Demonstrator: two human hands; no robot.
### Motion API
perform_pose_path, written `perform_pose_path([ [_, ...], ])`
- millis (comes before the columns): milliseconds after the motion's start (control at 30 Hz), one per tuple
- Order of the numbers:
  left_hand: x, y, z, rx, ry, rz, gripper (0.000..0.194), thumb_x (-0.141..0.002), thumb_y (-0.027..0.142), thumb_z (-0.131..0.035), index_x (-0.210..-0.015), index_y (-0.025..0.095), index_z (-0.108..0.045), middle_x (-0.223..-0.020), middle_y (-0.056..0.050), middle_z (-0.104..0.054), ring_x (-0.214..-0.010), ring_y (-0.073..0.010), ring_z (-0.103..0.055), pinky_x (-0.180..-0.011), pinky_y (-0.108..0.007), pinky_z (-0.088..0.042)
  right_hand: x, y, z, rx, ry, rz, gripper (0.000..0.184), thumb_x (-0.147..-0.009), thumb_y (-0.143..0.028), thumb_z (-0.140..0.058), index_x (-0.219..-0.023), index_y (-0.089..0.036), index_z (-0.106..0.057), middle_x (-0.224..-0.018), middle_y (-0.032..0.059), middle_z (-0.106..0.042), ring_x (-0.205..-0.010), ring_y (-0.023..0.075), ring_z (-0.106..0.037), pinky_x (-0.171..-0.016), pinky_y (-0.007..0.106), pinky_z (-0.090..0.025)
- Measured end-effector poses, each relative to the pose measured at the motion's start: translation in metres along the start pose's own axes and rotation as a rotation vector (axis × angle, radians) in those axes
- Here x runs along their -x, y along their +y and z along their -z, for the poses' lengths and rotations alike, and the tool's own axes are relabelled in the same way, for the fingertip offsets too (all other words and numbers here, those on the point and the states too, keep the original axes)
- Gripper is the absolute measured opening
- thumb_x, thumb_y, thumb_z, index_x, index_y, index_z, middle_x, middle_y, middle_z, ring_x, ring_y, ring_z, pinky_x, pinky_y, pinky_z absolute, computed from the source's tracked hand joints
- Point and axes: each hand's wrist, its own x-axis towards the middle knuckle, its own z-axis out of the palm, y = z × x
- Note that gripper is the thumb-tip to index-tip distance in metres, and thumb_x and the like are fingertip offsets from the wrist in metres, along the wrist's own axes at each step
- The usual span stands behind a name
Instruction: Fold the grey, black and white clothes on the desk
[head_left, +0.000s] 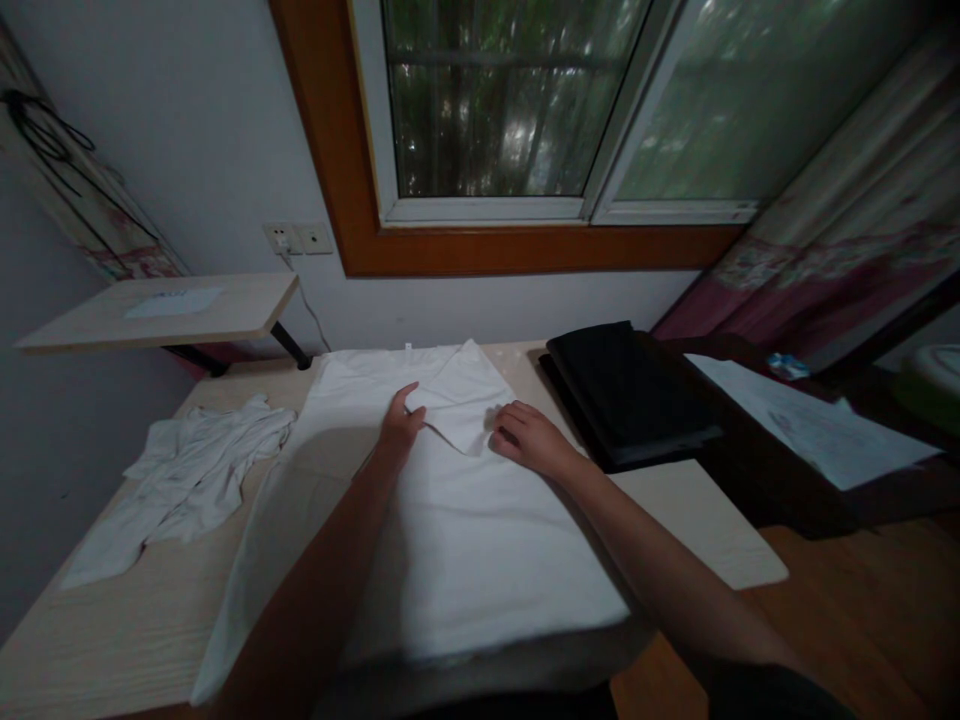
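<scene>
A large white cloth (480,540) is spread over the table and hangs over its front edge. On its far half lies a smaller white folded piece (465,395) with an angled edge and a raised corner; whether it is part of the same cloth I cannot tell. My left hand (401,420) grips the left edge of this folded piece between thumb and fingers. At its right side, my right hand (529,438) is closed, fingers curled at the edge near the lower corner. The fingertips of the right hand are partly hidden.
A crumpled white garment (199,460) lies left on the wooden table (97,640), below a small raised shelf (165,310). Black folders (630,385) are stacked to the right. Beyond them, a paper sheet (802,420) rests on a dark surface. A window (495,110) is behind.
</scene>
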Motion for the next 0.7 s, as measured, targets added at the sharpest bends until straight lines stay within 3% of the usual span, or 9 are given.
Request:
perform_pose_path([
  [100,0.0,0.001,0.0,-0.118,0.027,-0.023,0.061,-0.077,0.027,-0.067,-0.137,0.022,-0.058,-0.086,0.0,-0.063,-0.074,-0.0176,-0.061,-0.077,-0.034,-0.057,0.007,0.001,0.011,-0.119,0.053,-0.023,0.003,-0.093,-0.022,-0.061,-0.092,-0.023,-0.064,-0.087,0.0064,-0.066,-0.088,0.0234,-0.061,-0.082,0.037,-0.05],
  [167,0.0,0.003,0.0,-0.226,0.074,-0.09,0.055,-0.075,0.02,-0.066,-0.129,0.022,-0.063,-0.093,-0.003,-0.067,-0.086,-0.0219,-0.065,-0.092,-0.041,-0.055,0.011,0.003,0.016,-0.165,0.047,-0.029,0.003,-0.092,-0.022,-0.061,-0.09,-0.023,-0.063,-0.085,0.0056,-0.066,-0.086,0.0229,-0.061,-0.08,0.036,-0.05],
  [300,0.002,0.007,-0.003,-0.362,0.133,-0.283,0.046,-0.07,0.009,-0.064,-0.114,0.022,-0.068,-0.117,-0.008,-0.068,-0.12,-0.0289,-0.06,-0.117,-0.046,-0.039,0.013,0.007,0.019,-0.188,-0.028,-0.022,0.008,-0.092,-0.023,-0.058,-0.086,-0.023,-0.064,-0.079,0.0044,-0.066,-0.078,0.021,-0.062,-0.075,0.033,-0.049],
  [500,0.004,0.005,0.0,-0.516,0.127,-0.426,0.041,-0.076,0.007,-0.061,-0.114,0.021,-0.067,-0.116,-0.01,-0.066,-0.12,-0.0292,-0.059,-0.114,-0.046,-0.042,-0.013,0.007,0.003,-0.085,0.003,-0.117,0.018,-0.097,-0.026,-0.054,-0.092,-0.021,-0.071,-0.083,0.0059,-0.07,-0.081,0.0202,-0.064,-0.078,0.03,-0.048],
  [700,0.007,0.001,0.006,-0.712,0.088,-0.478,0.033,-0.081,0.006,-0.057,-0.108,0.02,-0.068,-0.109,-0.007,-0.066,-0.099,-0.022,-0.065,-0.101,-0.04,-0.052,-0.067,0.013,-0.028,0.104,-0.055,-0.252,0.026,-0.097,-0.019,-0.053,-0.114,-0.016,-0.073,-0.115,0.0101,-0.071,-0.108,0.0228,-0.061,-0.099,0.032,-0.043],
])
